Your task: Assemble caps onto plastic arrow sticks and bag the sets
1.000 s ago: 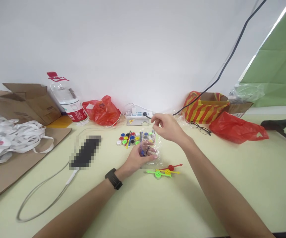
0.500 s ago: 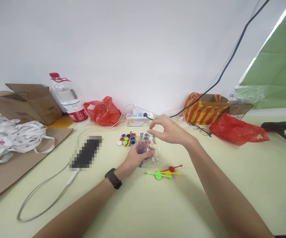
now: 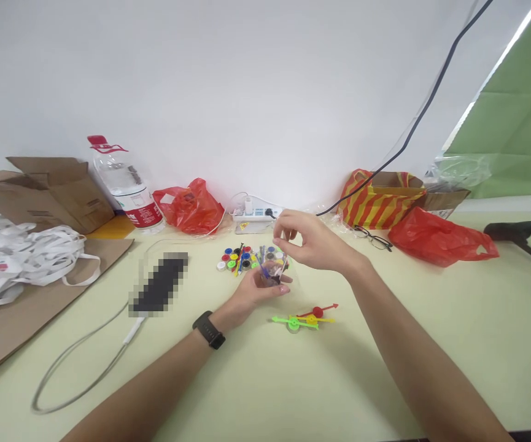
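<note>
A clear plastic bag [image 3: 272, 272] with blue, black and white plastic pieces inside, seemingly arrow spinners, rests in my left hand [image 3: 249, 296]. The fingers curl under and behind it, with the thumb stretched along the near side. Just above, my right hand [image 3: 309, 239] is closed in a pinch at what appears to be the bag's upper edge; the fingertips are partly hidden. Nearer to me on the table lie a green arrow spinner [image 3: 294, 321], a yellow arrow spinner [image 3: 312, 320] and a red arrow spinner [image 3: 318, 312]. Behind my left hand is a pile of coloured discs and sticks [image 3: 235, 259].
A power strip [image 3: 253, 213] stands by the wall between a red plastic bag [image 3: 189, 209] and a striped bag [image 3: 375, 205]. Glasses [image 3: 375, 236] lie at right. A blurred dark device [image 3: 161, 285] with a cable, a large bottle [image 3: 129, 193] and white straps [image 3: 48, 252] are at left.
The clear bag now stands taller in my left hand, whose thumb has moved away from the fingers. My right hand has shifted slightly left. The three arrow spinners lie where they were.
</note>
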Available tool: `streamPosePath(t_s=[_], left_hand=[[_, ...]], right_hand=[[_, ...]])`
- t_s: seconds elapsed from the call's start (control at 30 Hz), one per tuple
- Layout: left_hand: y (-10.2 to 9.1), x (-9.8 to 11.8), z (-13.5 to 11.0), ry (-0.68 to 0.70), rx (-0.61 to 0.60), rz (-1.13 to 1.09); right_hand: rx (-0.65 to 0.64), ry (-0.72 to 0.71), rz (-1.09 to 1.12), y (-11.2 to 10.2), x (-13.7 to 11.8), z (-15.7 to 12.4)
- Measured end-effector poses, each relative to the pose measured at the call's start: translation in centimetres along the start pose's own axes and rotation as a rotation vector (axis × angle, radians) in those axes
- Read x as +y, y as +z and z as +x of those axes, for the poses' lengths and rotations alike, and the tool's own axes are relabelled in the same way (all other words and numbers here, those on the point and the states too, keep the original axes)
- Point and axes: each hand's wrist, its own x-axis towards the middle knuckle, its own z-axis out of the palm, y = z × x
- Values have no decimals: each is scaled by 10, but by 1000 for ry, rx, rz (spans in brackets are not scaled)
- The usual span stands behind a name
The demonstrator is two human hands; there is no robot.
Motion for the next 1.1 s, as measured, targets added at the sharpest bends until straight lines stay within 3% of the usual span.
streamPosePath(t_s=[0.17,0.3,0.4,0.47,0.57,0.63,0.67,0.77,0.87,1.1], left_hand=[[0,2,-1,-45,5,-34],[1,6,0,63,174,-143],[0,6,2,50,180,-210],[0,6,3,14,181,-191],[-1,6,3,-9,186,-135],[-2,6,3,-15,212,-99],[-2,5,4,-20,225,-85],[-3,1,5,-34,228,-69],[-4,-2,7,-6,236,-121],[-6,-4,10,-2,238,-169]], right_hand=[[-18,-18,58,1,-4,0],[205,48,19,-7,1,1],[271,111,-49,-22,14,-3],[122,192,-104,-32,28,-11],[-419,363,-117,-36,51,-22],[-786,504,-55,-26,61,-26],[-909,565,-20,-19,65,-25],[-1085,617,10,11,65,-17],[-1150,583,2,36,55,-8],[-1175,470,104,43,51,-7]])
